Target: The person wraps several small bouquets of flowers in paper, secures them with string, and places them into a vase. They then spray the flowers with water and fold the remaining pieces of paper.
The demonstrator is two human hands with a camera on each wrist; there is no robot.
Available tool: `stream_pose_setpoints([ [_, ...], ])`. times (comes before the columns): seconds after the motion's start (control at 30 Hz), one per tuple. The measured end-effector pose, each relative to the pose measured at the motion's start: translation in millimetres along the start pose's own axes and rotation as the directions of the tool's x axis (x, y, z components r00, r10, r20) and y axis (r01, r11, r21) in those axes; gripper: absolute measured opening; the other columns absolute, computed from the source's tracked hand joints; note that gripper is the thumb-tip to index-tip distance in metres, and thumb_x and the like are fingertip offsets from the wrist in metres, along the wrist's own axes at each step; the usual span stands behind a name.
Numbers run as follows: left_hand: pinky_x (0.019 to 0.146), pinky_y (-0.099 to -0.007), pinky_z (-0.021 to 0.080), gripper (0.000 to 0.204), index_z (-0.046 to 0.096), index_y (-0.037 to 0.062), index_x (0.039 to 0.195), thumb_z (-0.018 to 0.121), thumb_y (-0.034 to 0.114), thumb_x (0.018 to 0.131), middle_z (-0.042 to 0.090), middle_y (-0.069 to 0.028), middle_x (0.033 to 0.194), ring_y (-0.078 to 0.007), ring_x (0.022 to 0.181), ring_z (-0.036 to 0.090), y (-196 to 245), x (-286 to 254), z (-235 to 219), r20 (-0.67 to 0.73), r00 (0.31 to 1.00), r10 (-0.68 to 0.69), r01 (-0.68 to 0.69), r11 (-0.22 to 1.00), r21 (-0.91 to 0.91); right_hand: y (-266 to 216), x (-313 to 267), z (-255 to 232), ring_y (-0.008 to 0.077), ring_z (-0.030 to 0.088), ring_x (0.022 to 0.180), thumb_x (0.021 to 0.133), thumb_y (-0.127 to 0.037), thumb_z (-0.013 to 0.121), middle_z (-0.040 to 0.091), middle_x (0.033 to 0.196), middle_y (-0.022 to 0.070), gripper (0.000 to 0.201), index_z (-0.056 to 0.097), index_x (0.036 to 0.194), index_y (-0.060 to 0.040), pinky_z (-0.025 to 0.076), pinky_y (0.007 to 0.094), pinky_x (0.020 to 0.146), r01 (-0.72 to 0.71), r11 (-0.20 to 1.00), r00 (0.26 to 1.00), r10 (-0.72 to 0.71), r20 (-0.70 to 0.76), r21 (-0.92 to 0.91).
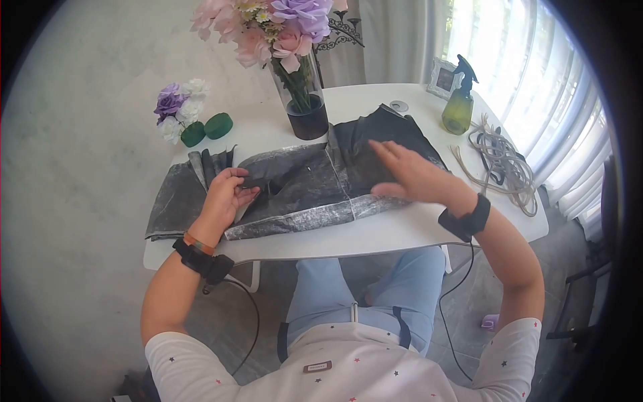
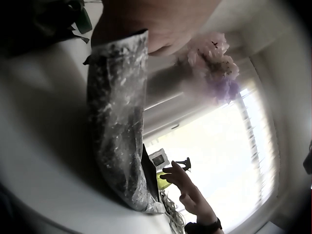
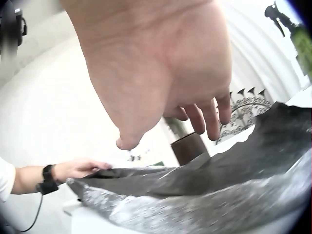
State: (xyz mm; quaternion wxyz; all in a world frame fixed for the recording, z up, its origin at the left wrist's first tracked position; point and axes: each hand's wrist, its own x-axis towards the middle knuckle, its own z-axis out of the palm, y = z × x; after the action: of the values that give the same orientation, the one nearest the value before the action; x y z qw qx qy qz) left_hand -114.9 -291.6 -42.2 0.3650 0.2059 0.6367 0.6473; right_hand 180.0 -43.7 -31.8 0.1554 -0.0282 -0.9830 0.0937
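Observation:
A folded black sheet (image 1: 295,177) with whitish, dusty-looking streaks lies across the front of the white table. My left hand (image 1: 226,195) pinches its raised edge towards the left end; the right wrist view also shows that hand (image 3: 80,169) at the sheet's lifted end. In the left wrist view the streaked front panel of the sheet (image 2: 117,117) stands up in a curve. Over the right part of the sheet, my right hand (image 1: 418,175) hovers with fingers extended and thumb apart, holding nothing. Its palm (image 3: 165,63) fills the top of the right wrist view.
Behind the sheet stands a tall glass vase (image 1: 308,110) of artificial flowers. Green foam blocks (image 1: 218,125) and smaller flowers (image 1: 175,107) sit at the back left. A green spray bottle (image 1: 457,110), photo frame (image 1: 443,79) and coiled cords (image 1: 506,164) occupy the right side.

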Motion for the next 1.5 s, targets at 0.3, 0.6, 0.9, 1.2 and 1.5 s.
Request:
stream_pose_setpoints([
  [0.3,0.073,-0.0361,0.056,0.023,0.052,0.0009,0.108,0.048,0.006,0.086,0.050,-0.0021,0.079,-0.0150,0.065,0.061,-2.8,-46.3,18.9,0.061,0.984,-0.168,0.156,0.973,0.168,-47.1,-22.3,53.3,0.0242,0.049,0.101,0.076,-0.018,0.059,0.051,0.107,0.0131,0.056,0.046,0.123,0.0101,0.041,0.0333,0.091,0.158,0.893,0.978,-0.201,-0.060,-0.421],
  [0.6,0.081,-0.0336,0.053,0.031,0.051,-0.0033,0.116,0.049,0.015,0.091,0.062,-0.0176,0.105,-0.0248,0.091,0.066,9.6,-72.4,42.3,0.502,0.777,-0.379,0.165,0.893,0.419,7.1,-54.9,34.7,0.0281,0.050,0.109,0.069,-0.003,0.060,0.052,0.113,0.0127,0.055,0.049,0.123,0.0003,0.042,0.0356,0.094,-0.070,0.973,0.995,0.052,-0.085,-0.221],
  [0.9,0.089,-0.0354,0.047,0.061,0.030,0.0008,0.137,0.053,0.001,0.081,0.053,-0.0161,0.120,-0.0252,0.095,0.063,35.7,-68.3,81.5,0.833,0.552,-0.039,-0.099,0.989,0.112,45.2,-75.1,22.9,0.0369,0.057,0.088,0.077,-0.005,0.054,0.059,0.099,0.0209,0.043,0.051,0.120,-0.0018,0.046,0.0402,0.083,-0.281,0.928,0.959,0.261,0.111,0.244],
  [1.2,0.106,-0.0380,0.031,0.089,0.021,-0.0035,0.141,0.071,0.028,0.075,0.030,-0.0228,0.141,-0.0314,0.130,0.034,-18.4,67.8,106.4,0.604,0.783,0.152,-0.578,0.538,0.614,75.8,-50.3,12.7,0.0190,0.060,0.085,0.095,-0.045,0.047,0.059,0.093,0.0107,0.054,0.054,0.107,0.0071,0.051,0.0317,0.079,-0.646,0.447,0.711,0.648,0.274,0.619],
  [1.5,0.082,-0.0315,0.043,0.059,0.047,-0.0063,0.117,0.070,0.033,0.079,0.057,-0.0154,0.105,-0.0216,0.096,0.053,-42.8,124.4,151.7,0.489,0.860,0.147,-0.473,0.590,0.654,93.8,-25.2,19.1,0.0265,0.065,0.070,0.093,-0.036,0.051,0.059,0.088,0.0153,0.046,0.051,0.104,0.0085,0.058,0.0358,0.054,-0.669,0.224,0.516,0.827,0.225,0.709],
])
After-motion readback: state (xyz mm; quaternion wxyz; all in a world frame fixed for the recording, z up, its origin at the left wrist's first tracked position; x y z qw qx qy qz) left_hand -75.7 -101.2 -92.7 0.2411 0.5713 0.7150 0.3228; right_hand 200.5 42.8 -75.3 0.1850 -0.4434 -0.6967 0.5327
